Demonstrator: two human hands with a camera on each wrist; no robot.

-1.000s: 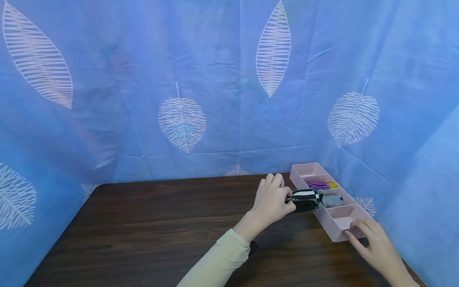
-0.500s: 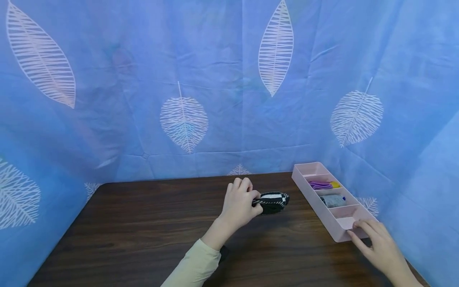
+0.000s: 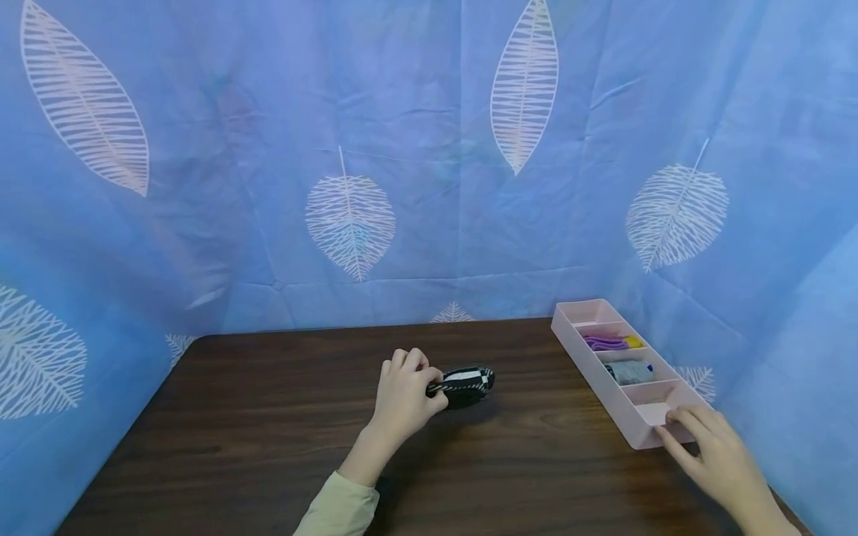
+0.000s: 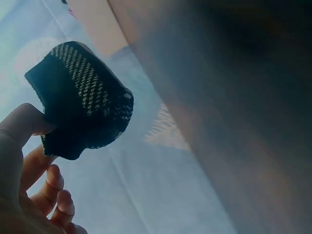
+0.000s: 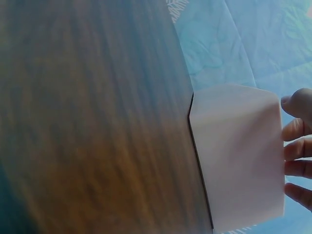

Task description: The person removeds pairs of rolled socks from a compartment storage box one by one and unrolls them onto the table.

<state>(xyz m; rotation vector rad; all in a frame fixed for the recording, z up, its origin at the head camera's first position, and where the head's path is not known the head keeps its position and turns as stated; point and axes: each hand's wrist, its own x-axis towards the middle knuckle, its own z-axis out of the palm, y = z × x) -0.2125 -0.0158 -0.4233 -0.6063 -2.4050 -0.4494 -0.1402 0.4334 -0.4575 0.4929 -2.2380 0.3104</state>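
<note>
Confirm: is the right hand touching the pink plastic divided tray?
Touching. The head view shows the right hand with fingers on the near end of the pink plastic divided tray.

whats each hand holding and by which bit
Left hand pinches the black-and-white sock bundle by its near end. Right hand holds nothing, fingers resting on the pink tray's near end.
</note>
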